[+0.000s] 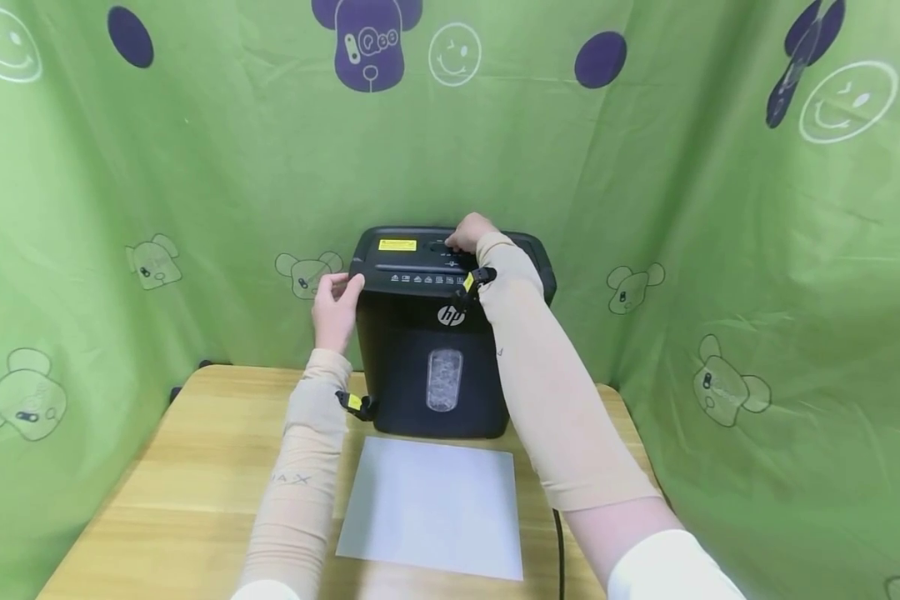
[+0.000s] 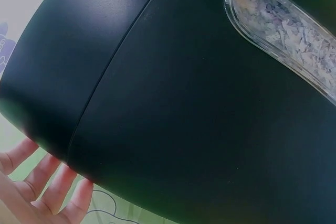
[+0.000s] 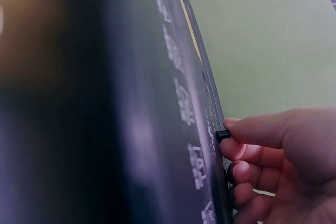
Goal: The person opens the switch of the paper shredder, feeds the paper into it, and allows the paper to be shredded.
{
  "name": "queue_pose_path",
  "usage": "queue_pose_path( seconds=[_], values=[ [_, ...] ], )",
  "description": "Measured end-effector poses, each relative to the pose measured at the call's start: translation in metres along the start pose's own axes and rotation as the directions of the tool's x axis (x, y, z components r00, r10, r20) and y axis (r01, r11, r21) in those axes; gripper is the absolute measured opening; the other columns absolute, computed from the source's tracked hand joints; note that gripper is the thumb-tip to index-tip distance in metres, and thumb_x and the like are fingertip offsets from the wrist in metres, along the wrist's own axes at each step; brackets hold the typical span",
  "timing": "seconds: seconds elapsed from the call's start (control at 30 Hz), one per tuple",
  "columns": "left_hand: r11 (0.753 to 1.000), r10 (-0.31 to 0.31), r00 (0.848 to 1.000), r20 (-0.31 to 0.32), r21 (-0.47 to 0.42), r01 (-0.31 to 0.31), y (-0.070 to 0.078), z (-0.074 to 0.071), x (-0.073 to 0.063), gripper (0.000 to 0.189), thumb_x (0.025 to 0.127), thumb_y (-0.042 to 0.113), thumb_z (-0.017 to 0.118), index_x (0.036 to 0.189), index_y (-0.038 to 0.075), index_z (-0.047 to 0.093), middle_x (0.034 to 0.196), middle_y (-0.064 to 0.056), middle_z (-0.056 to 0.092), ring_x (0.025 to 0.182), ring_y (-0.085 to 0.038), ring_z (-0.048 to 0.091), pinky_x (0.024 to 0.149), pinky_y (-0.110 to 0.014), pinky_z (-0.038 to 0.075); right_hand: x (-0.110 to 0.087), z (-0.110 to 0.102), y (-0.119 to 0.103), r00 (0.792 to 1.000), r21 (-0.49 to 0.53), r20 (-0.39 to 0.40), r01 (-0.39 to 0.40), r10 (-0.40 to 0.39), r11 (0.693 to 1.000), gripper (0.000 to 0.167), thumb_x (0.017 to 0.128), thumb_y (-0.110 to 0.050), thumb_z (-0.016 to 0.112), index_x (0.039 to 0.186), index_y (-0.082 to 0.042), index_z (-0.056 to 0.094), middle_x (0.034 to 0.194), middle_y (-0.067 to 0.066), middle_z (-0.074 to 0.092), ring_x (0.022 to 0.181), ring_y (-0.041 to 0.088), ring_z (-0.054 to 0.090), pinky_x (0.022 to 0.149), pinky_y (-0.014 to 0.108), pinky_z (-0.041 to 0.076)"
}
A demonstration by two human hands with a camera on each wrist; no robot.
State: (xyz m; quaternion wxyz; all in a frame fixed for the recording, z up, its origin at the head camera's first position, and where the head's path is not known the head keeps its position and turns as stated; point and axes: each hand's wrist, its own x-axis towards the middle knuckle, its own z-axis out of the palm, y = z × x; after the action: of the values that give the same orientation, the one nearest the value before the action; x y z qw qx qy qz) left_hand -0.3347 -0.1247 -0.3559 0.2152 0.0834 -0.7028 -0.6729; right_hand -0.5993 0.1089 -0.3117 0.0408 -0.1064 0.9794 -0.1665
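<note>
R hand [image 1: 471,233]: thumb + index pinching small blk knob [image 3: 223,135] on top panel of shredder [image 1: 397,358]; other fingers bent, close to panel edge. L hand [image 1: 335,315]: no grasp; fingertips resting agst shredder's side, near top L corner.

Shredder: blk, upright, at back of table [image 1: 180,492], approx. centre. Yellow label [image 1: 397,245] on top, L of knob; white icons along front edge of top; white hp logo [image 1: 451,316] below. Clear window [image 1: 445,380] low on front, paper shreds visible behind it.

White sheet [image 1: 431,507] flat on table, just in front of shredder, betw. both forearms. Blk cord [image 1: 559,550] nr sheet's R side. Green curtain [image 1: 450,158] w/ bear + smiley prints behind & both sides.
</note>
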Motion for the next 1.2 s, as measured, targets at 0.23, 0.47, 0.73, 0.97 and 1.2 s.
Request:
queue_pose_path(
  seconds=[0.23, 0.47, 0.73, 0.97, 1.2],
  values=[
    [1.0, -0.002, 1.0, -0.001, 0.01, 0.002, 0.0, -0.001, 0.0, 0.045, 0.09, 0.042, 0.064, 0.122, 0.012, 0.057, 0.122, -0.014, 0.06, 0.109, -0.026, 0.055, 0.092, -0.039, 0.047, 0.003, 0.003, 0.0, 1.0, -0.002, -0.018, 0.007, -0.007, 1.0, 0.035, 0.087, -0.042, 0.064, 0.063, -0.018, 0.069, 0.067, -0.005, 0.067, 0.07, 0.016, 0.058, 0.069, 0.03, 0.046],
    [1.0, 0.015, 1.0, -0.026, 0.017, -0.014, 0.002, -0.002, 0.0, 0.045, 0.089, 0.041, 0.065, 0.122, 0.012, 0.057, 0.121, -0.014, 0.061, 0.108, -0.027, 0.055, 0.091, -0.041, 0.048, -0.002, 0.003, -0.01, 0.998, 0.042, -0.012, 0.055, -0.055, 0.998, 0.037, 0.084, -0.046, 0.07, 0.062, -0.017, 0.067, 0.064, 0.0, 0.064, 0.066, 0.018, 0.054, 0.066, 0.03, 0.043],
    [1.0, -0.005, 1.0, -0.024, 0.009, 0.005, 0.0, 0.003, -0.005, 0.045, 0.089, 0.043, 0.065, 0.121, 0.013, 0.058, 0.119, -0.013, 0.06, 0.105, -0.026, 0.055, 0.089, -0.039, 0.047, -0.109, -0.035, -0.057, 0.997, 0.054, 0.006, -0.073, 0.073, 0.996, 0.028, 0.088, -0.03, 0.066, 0.067, -0.011, 0.069, 0.071, 0.0, 0.066, 0.081, 0.02, 0.058, 0.083, 0.031, 0.049],
    [1.0, 0.001, 1.0, -0.031, 0.006, -0.001, -0.002, 0.005, -0.007, 0.044, 0.089, 0.042, 0.065, 0.12, 0.013, 0.058, 0.119, -0.013, 0.06, 0.106, -0.026, 0.055, 0.09, -0.04, 0.047, -0.14, -0.038, -0.062, 0.999, 0.092, -0.04, -0.031, 0.035, 0.995, 0.031, 0.089, -0.027, 0.063, 0.061, -0.016, 0.059, 0.06, -0.008, 0.054, 0.075, 0.016, 0.052, 0.072, 0.024, 0.044],
    [1.0, 0.006, 0.999, -0.046, 0.003, -0.006, -0.001, 0.004, -0.006, 0.043, 0.089, 0.043, 0.064, 0.119, 0.013, 0.058, 0.121, -0.014, 0.061, 0.109, -0.027, 0.055, 0.093, -0.043, 0.046, -0.144, -0.037, -0.068, 0.995, 0.128, -0.079, -0.042, 0.052, 0.991, 0.03, 0.09, -0.025, 0.064, 0.063, -0.014, 0.058, 0.062, -0.007, 0.052, 0.08, 0.017, 0.052, 0.082, 0.029, 0.047]
  ],
)
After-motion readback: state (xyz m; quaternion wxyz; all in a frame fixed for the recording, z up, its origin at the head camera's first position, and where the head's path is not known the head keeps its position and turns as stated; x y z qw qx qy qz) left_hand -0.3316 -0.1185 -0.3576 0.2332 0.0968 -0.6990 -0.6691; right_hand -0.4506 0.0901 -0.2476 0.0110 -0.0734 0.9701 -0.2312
